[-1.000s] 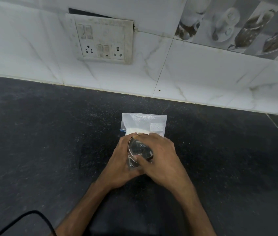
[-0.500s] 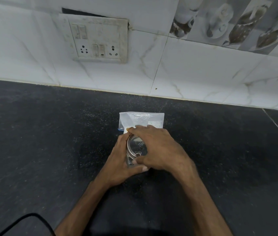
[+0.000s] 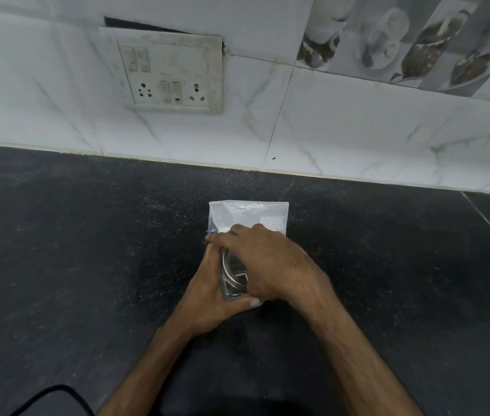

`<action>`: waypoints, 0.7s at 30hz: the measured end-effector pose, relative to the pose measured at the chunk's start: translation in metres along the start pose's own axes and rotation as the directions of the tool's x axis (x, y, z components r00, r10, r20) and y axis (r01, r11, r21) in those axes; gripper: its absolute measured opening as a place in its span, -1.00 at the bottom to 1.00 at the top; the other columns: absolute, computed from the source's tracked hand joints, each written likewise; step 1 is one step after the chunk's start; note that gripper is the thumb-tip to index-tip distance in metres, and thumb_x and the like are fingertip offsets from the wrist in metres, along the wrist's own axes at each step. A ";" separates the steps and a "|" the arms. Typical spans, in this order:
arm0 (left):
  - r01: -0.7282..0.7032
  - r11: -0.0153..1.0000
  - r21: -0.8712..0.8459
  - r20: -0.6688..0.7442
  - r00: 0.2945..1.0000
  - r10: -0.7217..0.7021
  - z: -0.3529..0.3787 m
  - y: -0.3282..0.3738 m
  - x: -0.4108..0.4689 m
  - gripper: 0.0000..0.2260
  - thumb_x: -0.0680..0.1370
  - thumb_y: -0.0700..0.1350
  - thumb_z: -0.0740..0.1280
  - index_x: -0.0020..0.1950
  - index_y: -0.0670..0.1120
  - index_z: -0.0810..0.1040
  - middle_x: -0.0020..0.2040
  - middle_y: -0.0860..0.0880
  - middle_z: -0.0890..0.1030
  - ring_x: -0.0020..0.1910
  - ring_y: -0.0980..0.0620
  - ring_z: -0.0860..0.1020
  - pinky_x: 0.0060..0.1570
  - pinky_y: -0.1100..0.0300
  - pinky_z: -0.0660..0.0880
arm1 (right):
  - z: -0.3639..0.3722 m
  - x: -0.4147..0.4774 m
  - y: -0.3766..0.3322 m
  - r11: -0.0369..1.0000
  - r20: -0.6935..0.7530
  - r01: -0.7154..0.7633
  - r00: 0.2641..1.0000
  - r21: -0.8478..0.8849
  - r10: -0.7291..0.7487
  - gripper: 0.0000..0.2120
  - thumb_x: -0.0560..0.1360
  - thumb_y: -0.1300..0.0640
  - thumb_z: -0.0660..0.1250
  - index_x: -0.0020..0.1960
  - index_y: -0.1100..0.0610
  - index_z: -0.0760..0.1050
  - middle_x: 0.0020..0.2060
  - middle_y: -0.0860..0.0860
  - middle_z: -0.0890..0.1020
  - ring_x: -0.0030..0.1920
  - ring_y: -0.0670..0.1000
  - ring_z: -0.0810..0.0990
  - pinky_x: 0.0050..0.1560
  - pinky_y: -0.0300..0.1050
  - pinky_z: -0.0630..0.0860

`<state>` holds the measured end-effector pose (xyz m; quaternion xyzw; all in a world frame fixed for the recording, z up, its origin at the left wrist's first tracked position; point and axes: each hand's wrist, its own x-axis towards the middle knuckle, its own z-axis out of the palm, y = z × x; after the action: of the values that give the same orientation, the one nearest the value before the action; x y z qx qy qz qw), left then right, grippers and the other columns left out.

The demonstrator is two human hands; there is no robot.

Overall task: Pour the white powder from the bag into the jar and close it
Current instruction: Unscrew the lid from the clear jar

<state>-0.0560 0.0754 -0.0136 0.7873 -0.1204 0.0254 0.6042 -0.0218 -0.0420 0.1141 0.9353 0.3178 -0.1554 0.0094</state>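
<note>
A small clear glass jar (image 3: pixel 229 291) stands on the black counter (image 3: pixel 87 250), mostly hidden by both hands. My left hand (image 3: pixel 207 298) wraps around its left side and base. My right hand (image 3: pixel 270 262) covers its metal lid (image 3: pixel 231 270) from above and the right, fingers curled over the rim. Just behind the jar lies a clear plastic bag (image 3: pixel 248 216) with white powder, its near edge hidden under my right fingers. The inside of the jar is not visible.
A white tiled wall (image 3: pixel 342 124) rises behind the counter, with a switch and socket plate (image 3: pixel 171 73) at upper left. A black cable (image 3: pixel 51 394) curves in at the bottom left. Fine white dust speckles the counter around the bag.
My right hand has turned over the lid, its fingers swinging toward the left and far side of the jar. My left hand has stayed around the jar. The bag has not moved.
</note>
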 end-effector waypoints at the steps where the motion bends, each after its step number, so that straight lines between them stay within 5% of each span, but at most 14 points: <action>1: -0.004 1.000 -0.003 0.004 1.000 0.004 0.000 0.001 0.001 -0.10 0.27 0.08 0.61 0.41 0.37 0.09 0.39 0.20 0.36 0.36 0.22 0.44 0.24 0.40 0.41 | 0.002 -0.003 0.001 0.999 -0.016 0.047 0.999 -0.028 -0.048 -0.08 0.36 0.19 0.53 0.57 -0.10 0.13 0.37 -0.03 0.37 0.30 0.08 0.41 0.21 0.06 0.47; 4: -0.002 1.000 0.016 0.014 1.000 0.002 -0.002 -0.001 0.001 -0.08 0.28 0.07 0.61 0.46 0.30 0.10 0.38 0.18 0.34 0.36 0.20 0.43 0.25 0.36 0.43 | 0.003 -0.022 0.014 0.996 -0.165 0.084 0.982 -0.028 -0.087 -0.12 0.35 0.13 0.55 0.52 -0.20 0.19 0.40 -0.10 0.25 0.36 -0.02 0.28 0.35 -0.02 0.36; 6: 0.012 0.998 0.054 0.027 1.000 -0.013 -0.003 -0.008 0.002 -0.02 0.26 0.09 0.62 0.52 0.18 0.09 0.39 0.22 0.29 0.38 0.21 0.39 0.31 0.26 0.43 | 0.006 -0.039 0.026 0.990 -0.367 0.044 0.930 0.137 0.010 -0.21 0.32 0.10 0.58 0.45 -0.20 0.33 0.39 -0.15 0.24 0.36 -0.10 0.29 0.39 -0.12 0.36; 8: 0.015 0.997 0.082 0.047 0.999 -0.019 -0.003 -0.012 0.003 0.00 0.25 0.14 0.58 0.53 0.15 0.06 0.40 0.29 0.23 0.39 0.25 0.36 0.35 0.24 0.41 | 0.022 -0.050 0.039 0.920 -0.589 0.045 0.780 0.390 0.212 -0.35 0.25 0.07 0.63 0.28 -0.07 0.46 0.31 -0.12 0.33 0.26 -0.19 0.39 0.28 -0.34 0.38; 10: 0.012 0.995 0.099 0.059 0.998 -0.018 -0.002 -0.012 0.004 -0.02 0.25 0.18 0.55 0.49 0.26 0.01 0.40 0.35 0.19 0.38 0.30 0.34 0.34 0.35 0.35 | 0.053 -0.056 0.052 0.816 -0.703 0.068 0.552 0.574 0.449 -0.48 0.21 0.04 0.66 0.03 0.06 0.46 0.21 -0.04 0.44 0.21 -0.14 0.48 0.16 -0.42 0.39; 13: 0.022 0.994 0.105 0.061 0.998 -0.028 -0.002 -0.012 0.004 -0.05 0.25 0.18 0.54 0.43 0.37 -0.02 0.39 0.36 0.19 0.37 0.33 0.32 0.28 0.49 0.29 | 0.111 -0.058 0.066 0.626 -0.559 -0.056 0.392 0.778 0.730 -0.59 0.21 0.07 0.68 -0.24 0.11 0.44 0.25 -0.03 0.54 0.24 -0.04 0.54 0.19 -0.28 0.45; 21: 0.023 0.993 0.118 0.056 0.998 -0.030 -0.002 -0.013 0.004 -0.07 0.25 0.18 0.55 0.39 0.45 -0.01 0.40 0.31 0.21 0.37 0.32 0.33 0.27 0.48 0.30 | 0.196 -0.066 0.084 0.567 -0.429 -0.364 0.394 0.739 0.813 -0.56 0.26 -0.06 0.64 -0.37 0.09 0.38 0.26 0.08 0.59 0.24 0.10 0.58 0.22 -0.08 0.46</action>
<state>-0.0488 0.0799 -0.0250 0.8234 -0.1257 0.0015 0.5534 -0.0770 -0.1705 -0.0597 0.9206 -0.1385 0.1709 -0.3226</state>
